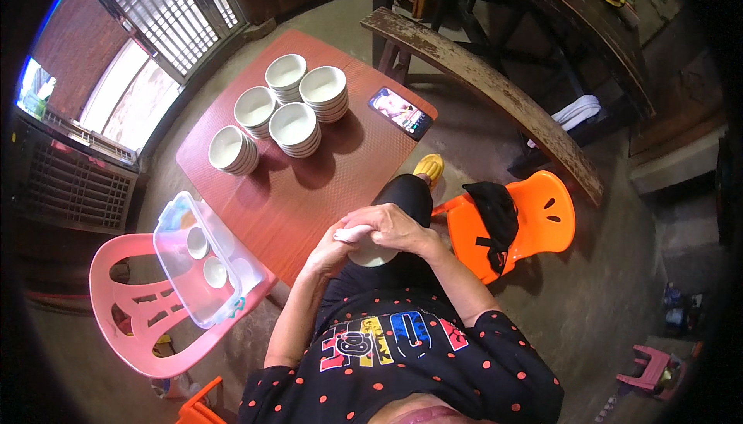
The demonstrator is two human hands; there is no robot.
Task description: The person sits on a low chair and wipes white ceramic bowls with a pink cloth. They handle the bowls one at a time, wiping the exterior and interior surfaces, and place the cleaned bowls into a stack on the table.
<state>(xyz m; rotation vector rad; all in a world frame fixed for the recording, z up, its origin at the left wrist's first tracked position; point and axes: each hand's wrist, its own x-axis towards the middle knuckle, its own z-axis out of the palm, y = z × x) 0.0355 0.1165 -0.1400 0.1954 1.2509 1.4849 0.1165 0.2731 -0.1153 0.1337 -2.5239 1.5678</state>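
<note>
Both hands meet over my lap around a white bowl (372, 257) and a bunched white cloth (352, 233). My left hand (331, 252) grips the bowl from its left side. My right hand (395, 227) curls over the top, fingers bent around the cloth against the bowl; its fingertips are partly hidden. Beyond them, several stacks of white bowls (294, 128) stand upright on a reddish-brown table (273, 215), grouped near its middle and far part. To the left, a clear plastic bin (197, 302) holds two white bowls (215, 273), lying apart.
The bin rests on a pink plastic chair (110, 302) touching the table's left side. A smartphone (400, 111) with a lit screen lies at the table's right edge. An orange chair (545, 209) carries a black bag (493, 212). A worn wooden bench (482, 72) stands behind.
</note>
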